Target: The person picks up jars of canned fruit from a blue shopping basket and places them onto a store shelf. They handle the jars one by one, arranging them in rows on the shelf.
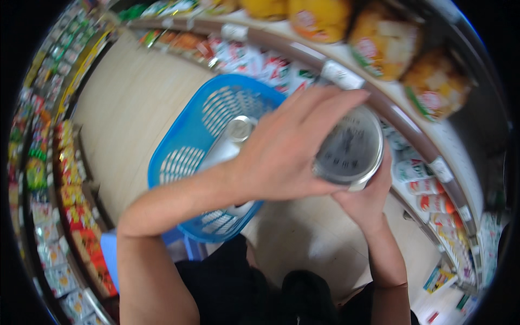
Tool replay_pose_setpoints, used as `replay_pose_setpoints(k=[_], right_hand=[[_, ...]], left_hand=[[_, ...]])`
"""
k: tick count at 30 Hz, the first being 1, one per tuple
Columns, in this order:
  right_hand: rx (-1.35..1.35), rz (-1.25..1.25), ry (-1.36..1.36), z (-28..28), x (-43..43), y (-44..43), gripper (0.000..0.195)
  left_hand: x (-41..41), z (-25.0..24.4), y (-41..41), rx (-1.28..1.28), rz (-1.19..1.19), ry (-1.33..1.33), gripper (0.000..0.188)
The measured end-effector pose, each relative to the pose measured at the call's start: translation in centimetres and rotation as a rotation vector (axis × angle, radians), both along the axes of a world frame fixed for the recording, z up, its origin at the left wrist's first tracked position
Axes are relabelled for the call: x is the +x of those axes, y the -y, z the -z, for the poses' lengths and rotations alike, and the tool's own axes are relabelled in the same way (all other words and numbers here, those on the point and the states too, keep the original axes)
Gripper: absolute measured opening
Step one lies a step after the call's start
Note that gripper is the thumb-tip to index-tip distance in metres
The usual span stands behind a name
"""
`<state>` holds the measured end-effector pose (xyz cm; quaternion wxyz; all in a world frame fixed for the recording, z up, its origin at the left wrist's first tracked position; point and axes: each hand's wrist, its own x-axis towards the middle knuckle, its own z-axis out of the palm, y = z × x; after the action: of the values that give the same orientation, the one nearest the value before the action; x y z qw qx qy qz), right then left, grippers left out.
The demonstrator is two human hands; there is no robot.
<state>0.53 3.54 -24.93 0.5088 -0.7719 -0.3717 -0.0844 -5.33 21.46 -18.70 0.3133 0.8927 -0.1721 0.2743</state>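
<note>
Both my hands are round one container with a shiny metal lid (349, 146), held up near the camera at the right of centre. My left hand (284, 150) grips its left side, fingers reaching over towards the lid's far edge. My right hand (367, 199) supports it from the near right, partly hidden behind it. The lid bears dark printed writing; most of the container's body is hidden below it. Beneath my left forearm is a blue plastic basket (162, 158) with slotted walls. Inside the basket is a can or jar with a silvery top (240, 128), beside something white.
A shelf (284, 42) with price tags curves along the top and right, bearing yellow food packs (321, 18) and, lower, white packages (276, 71). More shelves of colourful packets (73, 174) stand at left. A blue plastic stool (178, 243) is under the basket. Small boxes (438, 279) lie lower right.
</note>
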Motion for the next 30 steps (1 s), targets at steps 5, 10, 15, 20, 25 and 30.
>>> replay_pose_setpoints(k=[5,10,15,20,25,30], right_hand=[[-0.012,-0.182,-0.066,0.7,0.0,-6.6,0.094],[-0.145,-0.449,-0.055,0.6,0.6,-9.6,0.075],[-0.301,-0.430,-0.114,1.9,0.3,-4.4,0.067],[-0.361,-0.405,-0.228,3.5,-0.7,-0.3,0.066],[-0.407,-0.363,-0.110,4.0,-0.9,2.0,0.061],[-0.418,-0.347,-0.096,3.5,-0.5,3.3,0.060]], left_hand=[[-1.4,-1.0,-5.0,0.236,-0.191,-0.051,0.085],[-5.2,2.2,-10.4,0.176,-0.500,-0.379,0.081],[-7.9,9.9,-14.5,0.221,-0.655,-0.657,0.083],[-8.3,17.0,-16.8,0.260,-0.690,-0.827,0.085],[-7.4,20.7,-17.3,0.253,-0.694,-0.789,0.080],[-7.3,21.9,-18.0,0.223,-0.715,-0.806,0.083]])
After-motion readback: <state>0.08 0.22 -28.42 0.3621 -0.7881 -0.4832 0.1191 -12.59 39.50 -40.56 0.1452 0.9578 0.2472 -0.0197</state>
